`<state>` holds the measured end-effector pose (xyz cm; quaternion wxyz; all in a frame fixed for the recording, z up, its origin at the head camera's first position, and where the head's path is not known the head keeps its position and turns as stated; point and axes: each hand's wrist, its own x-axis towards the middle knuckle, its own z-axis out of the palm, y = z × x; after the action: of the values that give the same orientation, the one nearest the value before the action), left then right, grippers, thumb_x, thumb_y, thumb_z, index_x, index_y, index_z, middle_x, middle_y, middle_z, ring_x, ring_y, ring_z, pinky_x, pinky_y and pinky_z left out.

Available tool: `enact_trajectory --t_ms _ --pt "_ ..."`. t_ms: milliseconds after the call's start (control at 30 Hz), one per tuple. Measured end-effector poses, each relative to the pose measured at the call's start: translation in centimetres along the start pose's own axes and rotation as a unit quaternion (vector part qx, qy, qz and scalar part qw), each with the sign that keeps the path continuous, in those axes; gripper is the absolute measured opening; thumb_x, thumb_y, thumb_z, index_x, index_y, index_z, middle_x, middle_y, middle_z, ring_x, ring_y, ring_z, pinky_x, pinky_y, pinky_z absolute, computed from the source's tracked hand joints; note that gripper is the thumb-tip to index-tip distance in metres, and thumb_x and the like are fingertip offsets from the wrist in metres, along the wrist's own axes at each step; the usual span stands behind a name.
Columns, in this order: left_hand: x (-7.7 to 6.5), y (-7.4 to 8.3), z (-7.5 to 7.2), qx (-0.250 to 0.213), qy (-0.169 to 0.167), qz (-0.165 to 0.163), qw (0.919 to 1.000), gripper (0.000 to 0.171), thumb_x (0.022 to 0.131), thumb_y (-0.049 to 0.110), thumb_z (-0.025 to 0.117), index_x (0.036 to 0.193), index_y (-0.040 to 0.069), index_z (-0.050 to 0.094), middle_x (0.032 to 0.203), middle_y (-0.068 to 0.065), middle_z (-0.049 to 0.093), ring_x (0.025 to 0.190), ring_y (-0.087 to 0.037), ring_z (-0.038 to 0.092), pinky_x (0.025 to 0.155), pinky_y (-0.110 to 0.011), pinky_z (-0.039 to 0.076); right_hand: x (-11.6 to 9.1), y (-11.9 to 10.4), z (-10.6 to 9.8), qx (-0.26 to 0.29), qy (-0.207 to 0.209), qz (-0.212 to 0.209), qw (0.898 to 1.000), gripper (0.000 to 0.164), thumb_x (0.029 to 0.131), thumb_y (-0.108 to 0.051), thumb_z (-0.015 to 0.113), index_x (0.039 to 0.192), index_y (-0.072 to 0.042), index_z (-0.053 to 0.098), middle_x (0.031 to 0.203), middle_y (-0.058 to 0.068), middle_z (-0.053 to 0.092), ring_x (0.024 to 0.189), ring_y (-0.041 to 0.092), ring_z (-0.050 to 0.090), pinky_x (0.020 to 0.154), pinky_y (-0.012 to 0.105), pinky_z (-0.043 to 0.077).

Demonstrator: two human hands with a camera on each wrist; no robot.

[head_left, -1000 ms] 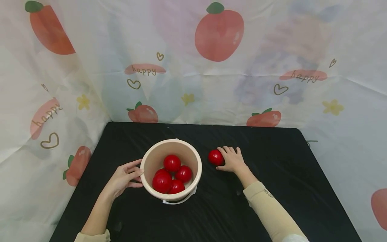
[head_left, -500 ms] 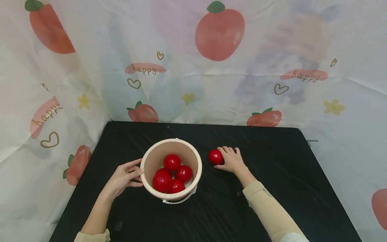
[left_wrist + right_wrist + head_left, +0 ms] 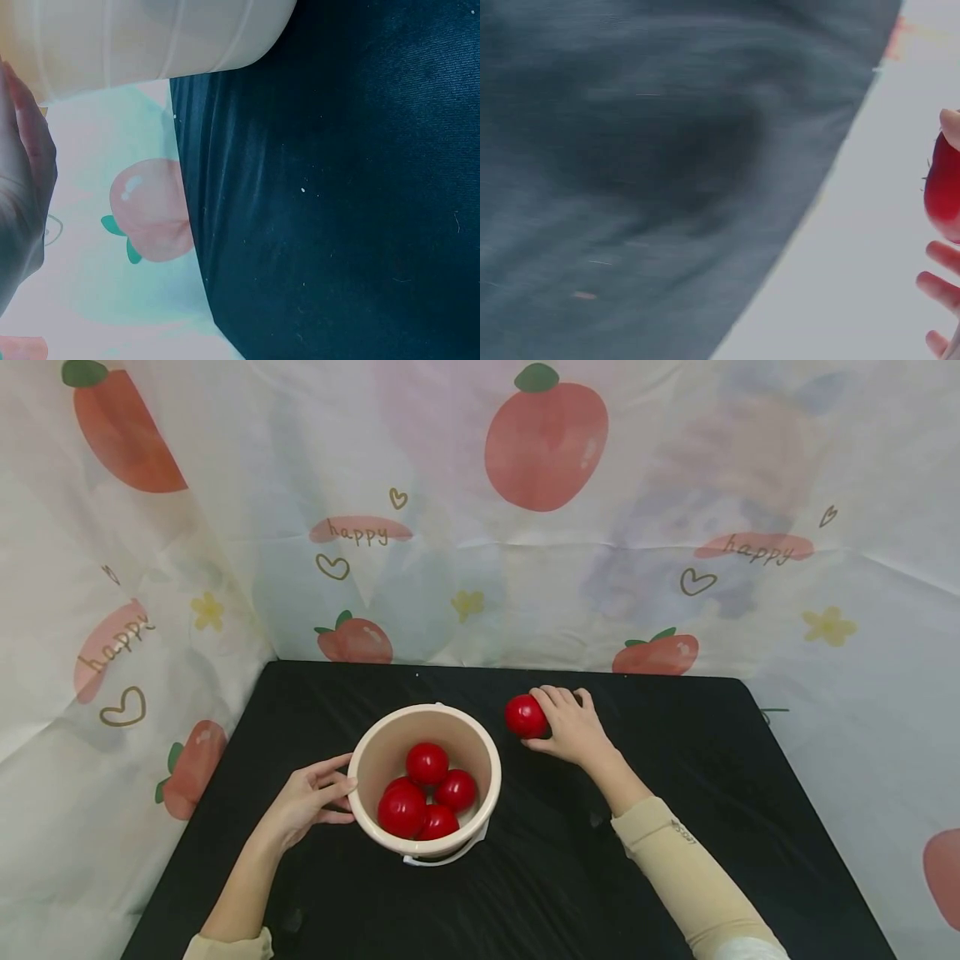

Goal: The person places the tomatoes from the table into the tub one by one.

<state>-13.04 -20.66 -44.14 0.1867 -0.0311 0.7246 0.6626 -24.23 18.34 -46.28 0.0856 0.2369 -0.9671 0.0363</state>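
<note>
At the table's middle stands a cream bucket with several glossy red tomato-like balls on its bottom. My left hand holds the bucket at its left side, thumb over the rim and fingers along the outside. In the left wrist view, part of that hand lies beside the bucket's ribbed wall. Right of the bucket, my right hand grips another red tomato-like ball between thumb and fingers. The right wrist view catches that ball at its edge, with small dark spikes on its side.
A black cloth covers the table. Below the bucket's front rim hangs its white handle. Behind and to the left of the table, a pale curtain printed with fruit, hearts and flowers closes off the space.
My right hand has moved the red tomato-like ball up and slightly left in the head view, away from its earlier spot on the cloth. The left hand and bucket stay in place.
</note>
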Motion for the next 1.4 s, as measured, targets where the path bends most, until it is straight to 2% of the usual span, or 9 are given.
enact_trajectory --t_ms 267,400,567,800,1033,1167,1400 --pt "0.0 0.0 0.1 -0.002 -0.002 0.001 1.0 0.058 0.089 0.007 0.058 0.138 -0.005 0.032 0.098 -0.023 0.06 0.071 -0.017 0.064 0.067 -0.039 0.056 1.5 -3.1 -4.9 -0.004 0.068 -0.064 0.996 0.077 0.066 -0.05 0.074 0.127 -0.013 0.044 0.126 0.008 0.047 0.115 0.025 0.041 0.096 0.052 0.029" --pt "0.0 0.0 0.1 -0.002 0.0 0.0 1.0 0.058 0.088 0.008 0.059 0.138 -0.005 0.031 0.098 -0.023 0.06 0.071 -0.016 0.064 0.067 -0.039 0.056 1.5 -5.1 -6.2 -0.01 0.073 -0.104 0.992 0.078 0.066 -0.049 0.075 0.127 -0.012 0.045 0.127 0.008 0.047 0.116 0.025 0.04 0.096 0.051 0.03" --pt "0.0 0.0 0.1 -0.003 0.001 0.001 1.0 0.059 0.088 0.008 0.059 0.138 -0.005 0.032 0.097 -0.021 0.06 0.071 -0.016 0.064 0.067 -0.039 0.056 1.4 -7.6 -6.5 -0.023 0.066 -0.159 0.985 0.076 0.067 -0.048 0.073 0.128 -0.013 0.045 0.128 0.007 0.047 0.116 0.024 0.04 0.097 0.048 0.03" --pt "0.0 0.0 0.1 -0.004 -0.002 0.001 1.0 0.06 0.088 0.01 0.06 0.138 -0.005 0.032 0.094 -0.017 0.061 0.071 -0.016 0.064 0.067 -0.039 0.056 1.3 -10.7 -5.9 -0.048 0.019 -0.218 0.975 0.079 0.067 -0.052 0.071 0.131 -0.016 0.043 0.129 0.004 0.046 0.117 0.021 0.039 0.098 0.044 0.029" --pt "-0.1 0.1 0.1 -0.004 -0.002 -0.001 1.0 0.059 0.088 0.01 0.06 0.138 -0.005 0.032 0.094 -0.017 0.061 0.071 -0.016 0.063 0.067 -0.039 0.056 1.2 -12.8 -4.6 -0.064 -0.022 -0.255 0.965 0.079 0.065 -0.054 0.072 0.13 -0.018 0.043 0.128 0.002 0.046 0.12 0.02 0.037 0.099 0.043 0.031" --pt "-0.1 0.1 0.1 -0.003 -0.001 -0.002 1.0 0.059 0.088 0.01 0.06 0.138 -0.004 0.032 0.095 -0.02 0.06 0.071 -0.016 0.063 0.067 -0.039 0.056 1.3 -13.5 -4.1 -0.08 -0.052 -0.261 0.961 0.08 0.065 -0.054 0.072 0.13 -0.019 0.042 0.128 0.001 0.046 0.119 0.019 0.037 0.102 0.043 0.029" --pt "-0.1 0.2 0.1 -0.002 0.003 -0.002 1.0 0.059 0.088 0.01 0.06 0.138 -0.004 0.032 0.096 -0.02 0.06 0.07 -0.016 0.063 0.067 -0.039 0.056 1.3 -14.3 -4.0 -0.12 -0.12 -0.238 0.956 0.083 0.063 -0.056 0.074 0.131 -0.021 0.041 0.129 0.0 0.045 0.119 0.018 0.037 0.105 0.043 0.028"
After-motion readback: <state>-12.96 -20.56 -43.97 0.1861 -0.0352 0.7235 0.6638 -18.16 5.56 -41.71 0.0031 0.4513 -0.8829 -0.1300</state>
